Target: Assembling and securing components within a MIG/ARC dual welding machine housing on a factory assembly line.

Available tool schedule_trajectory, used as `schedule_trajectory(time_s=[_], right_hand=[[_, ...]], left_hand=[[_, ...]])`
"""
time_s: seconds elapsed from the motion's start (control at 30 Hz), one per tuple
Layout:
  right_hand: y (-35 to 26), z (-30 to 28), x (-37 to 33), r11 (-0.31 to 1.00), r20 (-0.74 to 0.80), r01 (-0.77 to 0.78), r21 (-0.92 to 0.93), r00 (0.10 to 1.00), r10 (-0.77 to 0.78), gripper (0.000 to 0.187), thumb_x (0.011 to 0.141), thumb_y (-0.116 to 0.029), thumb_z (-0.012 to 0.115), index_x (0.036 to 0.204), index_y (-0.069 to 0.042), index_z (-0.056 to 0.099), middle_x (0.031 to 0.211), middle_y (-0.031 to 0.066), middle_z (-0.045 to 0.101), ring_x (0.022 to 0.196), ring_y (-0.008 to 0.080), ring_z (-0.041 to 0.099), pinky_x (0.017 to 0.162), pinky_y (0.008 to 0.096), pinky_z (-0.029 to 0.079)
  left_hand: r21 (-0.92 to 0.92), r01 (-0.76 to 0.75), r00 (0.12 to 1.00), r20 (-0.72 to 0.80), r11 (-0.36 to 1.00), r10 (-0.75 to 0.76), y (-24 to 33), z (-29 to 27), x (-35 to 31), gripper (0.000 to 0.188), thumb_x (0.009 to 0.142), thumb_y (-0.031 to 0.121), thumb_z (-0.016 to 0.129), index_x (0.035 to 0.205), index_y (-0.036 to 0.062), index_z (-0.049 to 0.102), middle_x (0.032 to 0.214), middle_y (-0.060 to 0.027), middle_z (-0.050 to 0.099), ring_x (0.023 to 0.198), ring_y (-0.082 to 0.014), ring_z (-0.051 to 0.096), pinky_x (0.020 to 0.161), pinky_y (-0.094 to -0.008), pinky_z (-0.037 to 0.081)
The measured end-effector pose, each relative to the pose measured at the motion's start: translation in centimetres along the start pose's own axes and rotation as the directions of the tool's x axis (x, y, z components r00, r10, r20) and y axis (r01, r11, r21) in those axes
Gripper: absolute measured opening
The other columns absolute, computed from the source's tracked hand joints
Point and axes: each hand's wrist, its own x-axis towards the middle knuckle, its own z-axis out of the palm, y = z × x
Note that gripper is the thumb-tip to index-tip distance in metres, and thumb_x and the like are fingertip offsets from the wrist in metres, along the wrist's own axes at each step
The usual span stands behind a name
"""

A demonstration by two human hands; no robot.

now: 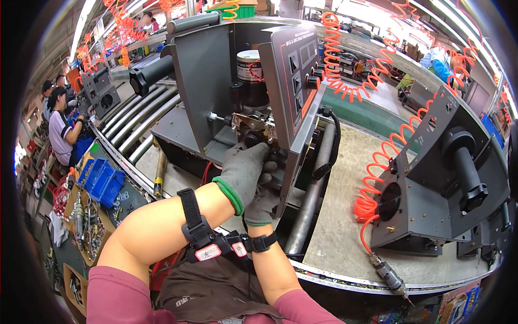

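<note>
A dark grey welding machine housing [191, 81] stands in front of me with its side open. Inside it are a wire feed mechanism [253, 120] and, above that, a cylindrical motor [250, 67] with a white label. My left hand [245, 162], in a grey glove with a green cuff, reaches in at the mechanism, its fingers closed at a black round part [252, 139]; what they grip is hidden. Lower down, behind the front panel [294, 81], my right hand [261, 205] is also gloved and inside the housing. The left hand and the panel largely cover its fingers.
Metal rollers [143, 116] run off to the left. A second housing [426, 200] with a black spool holder stands at right, near a hanging pneumatic screwdriver [387, 274] on an orange coiled hose [372, 183]. Blue bins [103, 182] and boxed screws [96, 232] lie left. Other people work farther off.
</note>
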Motion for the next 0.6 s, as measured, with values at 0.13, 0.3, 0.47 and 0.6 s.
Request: schedule_trajectory(time_s=[0.13, 0.3, 0.47, 0.6], right_hand=[[-1.2, -2.0, 0.3, 0.990, 0.114, 0.024, -0.136, 0.993, -0.009, 0.056, 0.088, -0.032, 0.051, 0.135, -0.006, 0.034, 0.130, 0.0122, 0.043, 0.112, 0.0216, 0.047, 0.090, 0.0340, 0.045], [-0.9, -2.5, -0.4, 0.593, -0.076, 0.138, -0.793, 0.944, -0.320, 0.041, 0.093, -0.030, 0.046, 0.127, -0.008, 0.042, 0.111, 0.0098, 0.058, 0.089, 0.0166, 0.057, 0.082, 0.0278, 0.049], [1.2, 1.3, -0.8, 0.212, -0.042, 0.036, -0.977, 0.935, -0.352, 0.044, 0.096, -0.028, 0.040, 0.134, -0.005, 0.035, 0.128, 0.0109, 0.046, 0.117, 0.0223, 0.046, 0.099, 0.0349, 0.037], [-1.9, -2.2, -1.0, 0.985, 0.137, -0.070, -0.155, 0.986, 0.092, 0.056, 0.097, -0.037, 0.033, 0.143, -0.007, 0.019, 0.144, 0.0096, 0.027, 0.133, 0.0231, 0.026, 0.112, 0.0341, 0.017]], left_hand=[[-0.060, -0.056, 0.998, 0.028, 0.997, 0.058, -0.5, -0.2, 0.4, 0.014, 0.089, 0.020, 0.057, 0.090, 0.0066, 0.061, 0.072, -0.0016, 0.061, 0.050, -0.0069, 0.051, 0.039, -0.0181, 0.037], [0.224, -0.120, 0.990, 0.096, 0.967, 0.101, -1.1, -3.8, -0.1, 0.019, 0.084, 0.020, 0.064, 0.099, 0.0079, 0.064, 0.076, -0.0020, 0.061, 0.057, -0.0082, 0.055, 0.049, -0.0238, 0.045], [0.737, -0.668, 0.319, 0.164, 0.099, 0.933, -4.2, -4.9, 1.2, 0.017, 0.067, 0.016, 0.074, 0.083, 0.0105, 0.072, 0.084, -0.0057, 0.063, 0.081, -0.0209, 0.058, 0.070, -0.0313, 0.046], [0.752, -0.650, 0.287, 0.114, 0.106, 0.951, -4.3, -2.4, 1.4, 0.019, 0.065, 0.022, 0.076, 0.080, 0.0115, 0.073, 0.085, -0.0053, 0.063, 0.087, -0.0230, 0.056, 0.091, -0.0414, 0.036]])
